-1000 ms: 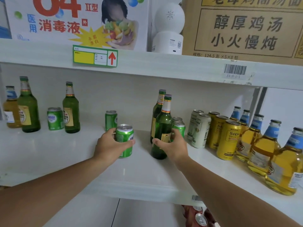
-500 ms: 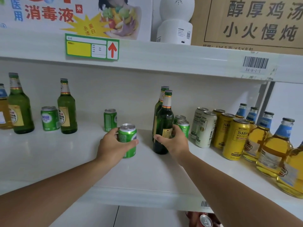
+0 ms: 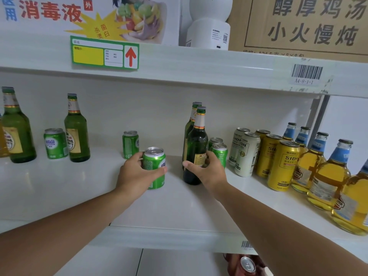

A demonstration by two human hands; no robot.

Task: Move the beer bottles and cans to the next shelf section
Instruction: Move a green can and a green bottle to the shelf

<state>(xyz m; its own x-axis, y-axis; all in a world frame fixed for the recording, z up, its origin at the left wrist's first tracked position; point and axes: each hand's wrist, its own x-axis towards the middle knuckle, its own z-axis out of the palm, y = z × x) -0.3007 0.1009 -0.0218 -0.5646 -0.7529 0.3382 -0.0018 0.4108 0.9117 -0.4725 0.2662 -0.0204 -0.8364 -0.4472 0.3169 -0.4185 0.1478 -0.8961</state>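
My left hand (image 3: 137, 174) grips a green beer can (image 3: 154, 166) standing on the white shelf (image 3: 179, 208), near the middle. My right hand (image 3: 207, 169) grips the lower body of a dark green beer bottle (image 3: 196, 148) just to the right of the can. A second green bottle (image 3: 191, 124) stands right behind the held one. Two more green cans (image 3: 219, 151) sit behind my right hand. On the left part of the shelf stand two green bottles (image 3: 76, 130), a green can (image 3: 55, 143) between them, and another green can (image 3: 130, 144) further right.
White cans (image 3: 246, 154), yellow cans (image 3: 282, 166) and several amber bottles with blue labels (image 3: 328, 172) crowd the right end of the shelf. The upper shelf (image 3: 199, 66) hangs low above the bottle tops. A can top (image 3: 248, 264) shows on the level below.
The view has shifted a little downward and closer. Both hands keep their grips; the can and bottle stay at nearly the same spots on the shelf.
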